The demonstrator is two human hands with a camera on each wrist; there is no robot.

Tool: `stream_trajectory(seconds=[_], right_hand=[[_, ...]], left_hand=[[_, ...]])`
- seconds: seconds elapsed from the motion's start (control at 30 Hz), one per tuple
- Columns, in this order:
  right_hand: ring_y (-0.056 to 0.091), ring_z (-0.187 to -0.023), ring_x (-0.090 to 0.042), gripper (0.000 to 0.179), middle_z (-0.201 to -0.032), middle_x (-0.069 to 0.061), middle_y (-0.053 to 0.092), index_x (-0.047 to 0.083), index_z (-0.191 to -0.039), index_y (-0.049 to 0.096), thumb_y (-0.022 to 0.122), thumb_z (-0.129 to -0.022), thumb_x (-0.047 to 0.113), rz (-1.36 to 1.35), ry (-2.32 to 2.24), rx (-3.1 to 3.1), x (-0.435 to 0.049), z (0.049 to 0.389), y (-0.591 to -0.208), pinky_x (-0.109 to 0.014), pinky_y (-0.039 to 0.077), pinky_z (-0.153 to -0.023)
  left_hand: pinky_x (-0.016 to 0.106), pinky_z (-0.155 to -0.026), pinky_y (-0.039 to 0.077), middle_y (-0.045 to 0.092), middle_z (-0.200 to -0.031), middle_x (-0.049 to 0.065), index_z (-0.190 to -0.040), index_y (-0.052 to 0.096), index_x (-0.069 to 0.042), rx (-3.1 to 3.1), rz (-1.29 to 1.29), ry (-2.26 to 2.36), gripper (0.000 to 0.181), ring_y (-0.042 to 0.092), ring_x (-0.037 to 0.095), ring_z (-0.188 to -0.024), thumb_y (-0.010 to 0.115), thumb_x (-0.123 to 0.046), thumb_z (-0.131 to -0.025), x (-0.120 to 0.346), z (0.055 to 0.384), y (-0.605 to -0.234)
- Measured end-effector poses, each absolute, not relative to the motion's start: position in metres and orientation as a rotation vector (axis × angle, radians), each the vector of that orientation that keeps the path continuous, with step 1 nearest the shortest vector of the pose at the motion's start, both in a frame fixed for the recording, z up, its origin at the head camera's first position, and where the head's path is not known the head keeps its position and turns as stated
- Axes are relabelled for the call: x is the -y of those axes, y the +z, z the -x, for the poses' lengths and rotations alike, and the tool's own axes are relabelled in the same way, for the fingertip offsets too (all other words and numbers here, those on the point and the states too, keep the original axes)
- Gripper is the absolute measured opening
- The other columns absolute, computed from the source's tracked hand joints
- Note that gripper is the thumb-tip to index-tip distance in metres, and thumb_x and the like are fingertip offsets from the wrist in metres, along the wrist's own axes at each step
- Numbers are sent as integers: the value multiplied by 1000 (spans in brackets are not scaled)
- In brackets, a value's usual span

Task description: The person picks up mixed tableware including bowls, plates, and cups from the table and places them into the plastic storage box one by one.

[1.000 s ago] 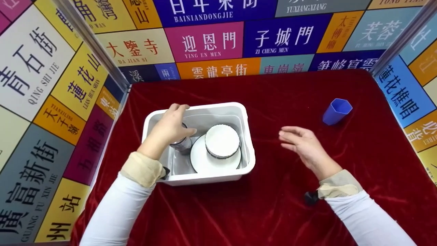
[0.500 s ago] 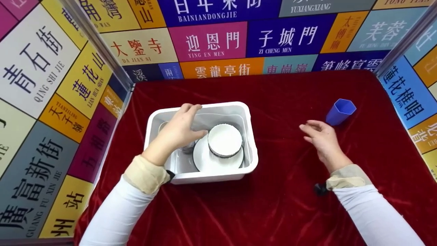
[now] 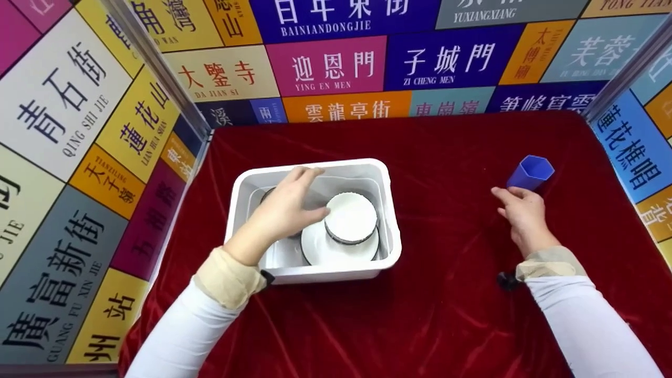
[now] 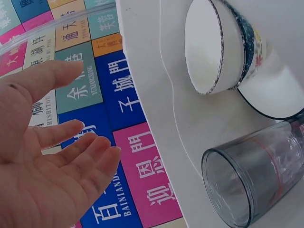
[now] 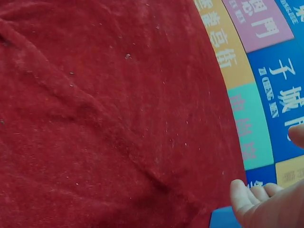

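Note:
My left hand [image 3: 286,210] hovers over the left side of a white plastic tub [image 3: 325,274], its fingers relaxed and holding nothing. Inside the tub, white bowls [image 3: 352,216] rest on a white plate [image 3: 315,247] with a dark rim. A clear drinking glass [image 4: 251,178] stands beside them, mostly hidden under the hand in the head view. On the right, my right hand [image 3: 527,218] has come up close to a blue hexagonal cup [image 3: 534,170]. Its fingers are loosely bent at the cup's near side; I cannot tell whether they touch. A blue edge of the cup shows in the right wrist view.
A dark red velvet cloth [image 3: 446,315] covers the table. Panels with colourful lettered tiles [image 3: 336,65] stand along the back and both sides. The blue cup is near the right panel [image 3: 630,142].
My right hand has moved right and forward to the blue cup. The left hand has shifted slightly right over the tub. The whole head view has drifted a little.

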State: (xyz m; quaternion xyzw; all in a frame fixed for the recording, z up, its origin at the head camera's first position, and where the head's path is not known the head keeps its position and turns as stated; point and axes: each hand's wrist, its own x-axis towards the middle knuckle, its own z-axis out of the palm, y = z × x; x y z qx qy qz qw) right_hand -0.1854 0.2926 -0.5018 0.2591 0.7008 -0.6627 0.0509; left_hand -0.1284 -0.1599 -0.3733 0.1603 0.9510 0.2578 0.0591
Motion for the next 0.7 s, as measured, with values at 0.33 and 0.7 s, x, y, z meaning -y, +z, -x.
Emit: stream_trajectory(seconds=[0.33,0.7], right_hand=[[38,-142,-17,101,-162,-12,22,6,-162,-4,68,-94,28,-955,-2083,-1929,-310,198,-504,-17,50,-98],[31,-150,-18,114,-170,-4,11,31,-162,-8,79,-88,28,-967,-2053,-2009,-329,209,-502,-15,53,-68]], left_hand=[[48,-115,42,47,-149,13,-152,42,-9,-2879,-521,783,73,51,31,-136,73,-31,-89,161,122,-372],[45,-116,41,47,-149,13,-151,43,-7,-2845,-537,776,71,50,29,-136,72,-31,-91,156,115,-376]])
